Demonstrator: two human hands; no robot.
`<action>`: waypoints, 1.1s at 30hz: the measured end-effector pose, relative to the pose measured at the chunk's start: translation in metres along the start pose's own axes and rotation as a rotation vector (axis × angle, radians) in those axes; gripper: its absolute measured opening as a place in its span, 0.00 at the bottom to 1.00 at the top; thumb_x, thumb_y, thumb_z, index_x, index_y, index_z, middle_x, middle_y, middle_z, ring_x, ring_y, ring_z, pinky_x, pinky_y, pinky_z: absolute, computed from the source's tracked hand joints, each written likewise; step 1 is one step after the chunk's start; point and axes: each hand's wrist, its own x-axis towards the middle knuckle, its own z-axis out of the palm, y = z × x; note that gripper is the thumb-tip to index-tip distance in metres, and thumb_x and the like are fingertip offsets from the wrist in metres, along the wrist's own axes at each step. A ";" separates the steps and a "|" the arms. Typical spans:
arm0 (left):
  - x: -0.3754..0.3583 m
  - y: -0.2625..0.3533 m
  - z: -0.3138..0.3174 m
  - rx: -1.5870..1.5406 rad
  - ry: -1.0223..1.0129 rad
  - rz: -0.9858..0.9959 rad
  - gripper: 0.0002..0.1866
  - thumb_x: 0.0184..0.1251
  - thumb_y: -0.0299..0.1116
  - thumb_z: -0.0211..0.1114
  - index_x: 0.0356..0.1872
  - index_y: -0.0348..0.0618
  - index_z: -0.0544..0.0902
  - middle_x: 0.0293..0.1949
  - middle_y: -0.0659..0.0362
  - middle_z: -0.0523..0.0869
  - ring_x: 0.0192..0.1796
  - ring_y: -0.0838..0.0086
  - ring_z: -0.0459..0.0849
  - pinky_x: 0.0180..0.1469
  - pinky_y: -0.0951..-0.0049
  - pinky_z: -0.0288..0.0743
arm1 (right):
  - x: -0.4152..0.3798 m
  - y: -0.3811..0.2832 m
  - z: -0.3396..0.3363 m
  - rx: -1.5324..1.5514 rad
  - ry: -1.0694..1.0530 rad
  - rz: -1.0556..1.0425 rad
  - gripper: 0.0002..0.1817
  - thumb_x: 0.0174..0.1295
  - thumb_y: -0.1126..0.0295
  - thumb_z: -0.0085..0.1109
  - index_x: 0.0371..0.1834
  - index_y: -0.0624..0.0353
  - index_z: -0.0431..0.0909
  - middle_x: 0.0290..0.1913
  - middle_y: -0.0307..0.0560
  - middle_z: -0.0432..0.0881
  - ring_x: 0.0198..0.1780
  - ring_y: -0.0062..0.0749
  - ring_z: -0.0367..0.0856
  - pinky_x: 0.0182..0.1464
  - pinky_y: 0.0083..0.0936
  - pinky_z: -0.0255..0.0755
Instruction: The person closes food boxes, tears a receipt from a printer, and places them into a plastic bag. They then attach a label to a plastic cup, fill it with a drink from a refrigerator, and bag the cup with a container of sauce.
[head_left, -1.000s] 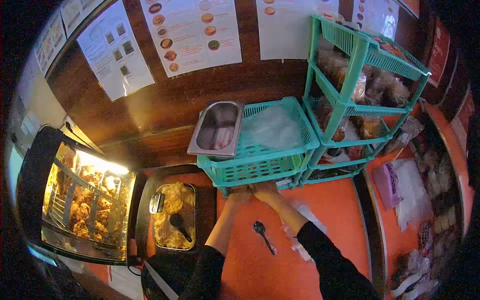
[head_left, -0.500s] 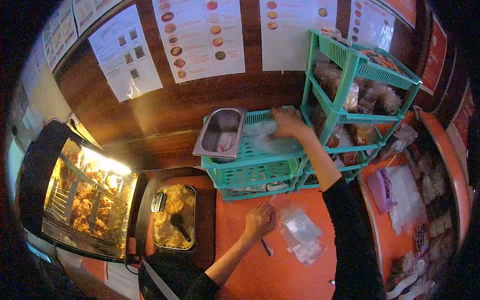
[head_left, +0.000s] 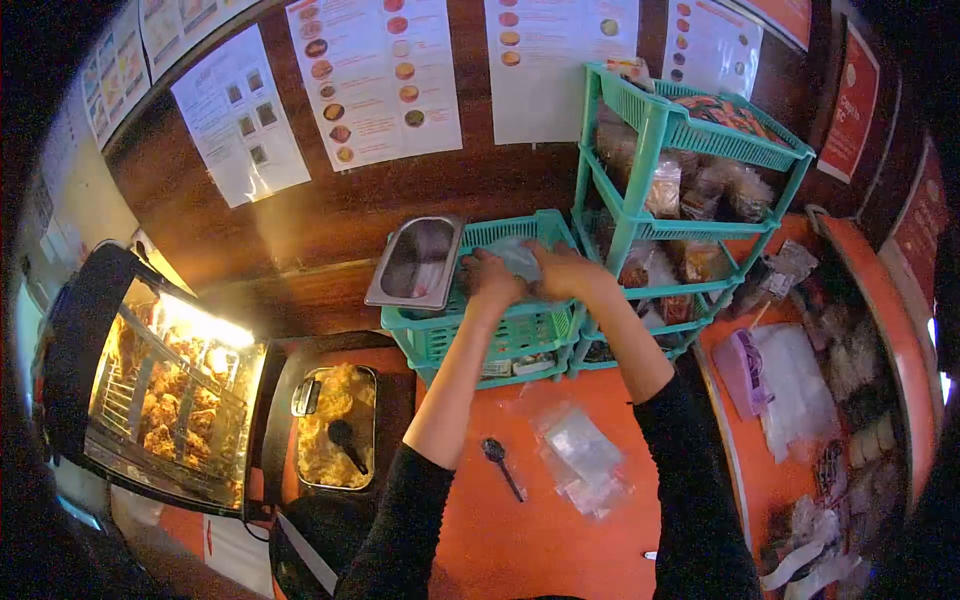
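Note:
Both hands are at the top tier of the green basket rack (head_left: 460, 335). My left hand (head_left: 492, 278) is over its left part, next to the metal pan (head_left: 418, 262), with its fingers bent at a clear plastic bag (head_left: 514, 258). Across from it, my right hand (head_left: 562, 272) has its fingers on the same plastic, closed round its edge as far as I can see. The bag lies between the two hands. Below, on the orange table, are a black spoon (head_left: 503, 468) and a stack of clear plastic packets (head_left: 582, 455).
A lit glass case (head_left: 175, 390) with fried food stands at the left, beside a tray of yellow food (head_left: 337, 430). The tall green shelf (head_left: 650, 190) holds bagged goods. A pink holder (head_left: 738, 372) and plastic sheets (head_left: 795, 390) lie at the right.
My left hand has moved up from the table to the basket, uncovering the black spoon. My right hand has drawn nearer to it. The view has shifted a little.

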 end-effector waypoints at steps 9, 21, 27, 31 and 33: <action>-0.068 0.055 -0.070 -0.340 0.396 0.285 0.33 0.46 0.24 0.65 0.57 0.35 0.62 0.54 0.34 0.69 0.47 0.38 0.76 0.51 0.53 0.73 | 0.002 0.003 0.008 0.071 -0.014 0.210 0.31 0.47 0.70 0.63 0.58 0.69 0.67 0.64 0.71 0.62 0.57 0.64 0.72 0.56 0.46 0.72; -0.237 -0.039 -0.065 -0.699 0.612 0.390 0.30 0.59 0.31 0.64 0.57 0.34 0.57 0.54 0.48 0.61 0.58 0.62 0.64 0.60 0.62 0.61 | 0.011 -0.062 -0.017 -0.088 0.624 0.230 0.20 0.59 0.55 0.54 0.41 0.63 0.76 0.62 0.63 0.66 0.62 0.60 0.67 0.56 0.53 0.68; -0.303 -0.093 -0.001 -0.989 0.100 -0.042 0.37 0.60 0.39 0.64 0.65 0.42 0.52 0.57 0.50 0.64 0.60 0.62 0.66 0.61 0.61 0.64 | 0.012 -0.126 -0.023 0.145 0.422 0.270 0.23 0.58 0.52 0.54 0.46 0.61 0.75 0.59 0.71 0.68 0.38 0.61 0.82 0.41 0.52 0.77; -0.302 -0.126 -0.002 -0.872 0.150 0.060 0.30 0.55 0.28 0.60 0.61 0.41 0.61 0.55 0.50 0.70 0.59 0.61 0.70 0.62 0.62 0.64 | 0.030 -0.089 0.016 -0.248 0.328 0.248 0.22 0.55 0.53 0.60 0.47 0.55 0.75 0.61 0.61 0.68 0.52 0.58 0.77 0.46 0.49 0.75; -0.303 -0.131 -0.021 -0.981 0.161 0.019 0.28 0.51 0.17 0.56 0.57 0.39 0.65 0.53 0.50 0.71 0.60 0.60 0.70 0.64 0.65 0.62 | 0.040 -0.030 0.057 -0.480 0.381 0.200 0.23 0.53 0.55 0.61 0.49 0.55 0.74 0.62 0.59 0.69 0.55 0.57 0.74 0.49 0.49 0.74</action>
